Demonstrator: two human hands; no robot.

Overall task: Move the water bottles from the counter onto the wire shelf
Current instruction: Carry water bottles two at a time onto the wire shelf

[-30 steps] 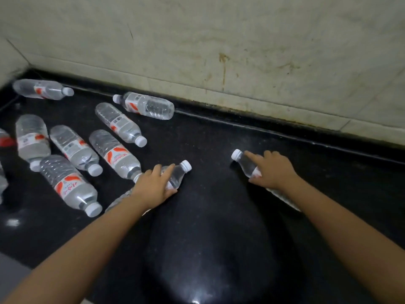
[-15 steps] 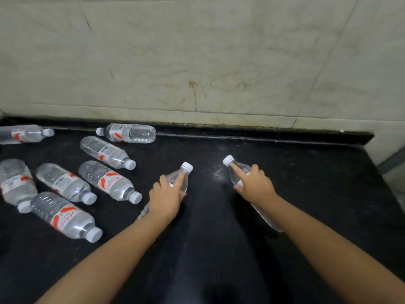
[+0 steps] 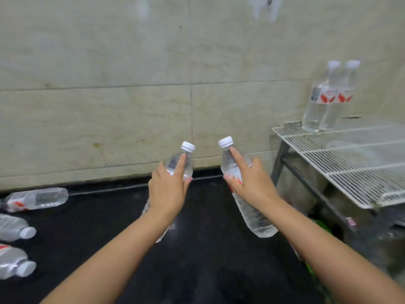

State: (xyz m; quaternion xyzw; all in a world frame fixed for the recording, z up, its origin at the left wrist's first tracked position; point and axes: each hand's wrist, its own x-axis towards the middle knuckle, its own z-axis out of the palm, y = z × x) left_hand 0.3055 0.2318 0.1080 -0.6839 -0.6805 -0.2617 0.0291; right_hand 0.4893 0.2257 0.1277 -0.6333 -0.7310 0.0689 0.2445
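My left hand (image 3: pixel 168 189) grips a clear water bottle (image 3: pixel 183 160) with a white cap, lifted off the black counter (image 3: pixel 203 249) and tilted cap-up. My right hand (image 3: pixel 252 183) grips a second water bottle (image 3: pixel 254 218), also raised, its base hanging below my wrist. Both bottles are held side by side in front of the wall. The white wire shelf (image 3: pixel 350 163) stands to the right, with two upright bottles (image 3: pixel 328 97) at its back left corner. Three more bottles lie on the counter at the left: one (image 3: pixel 37 198) by the wall, another (image 3: pixel 13 227) below it, and a third (image 3: pixel 15 262) nearest me.
A tiled beige wall (image 3: pixel 131 106) runs behind the counter. The shelf rests on dark metal legs (image 3: pixel 306 183) beyond the counter's right end. Something green (image 3: pixel 311 268) shows low under my right forearm. Most of the shelf's wire surface is bare.
Both hands have lifted their bottles off the counter and raised them cap-up. My view has swung right, bringing the wire shelf into sight and pushing the lying bottles to the left edge.
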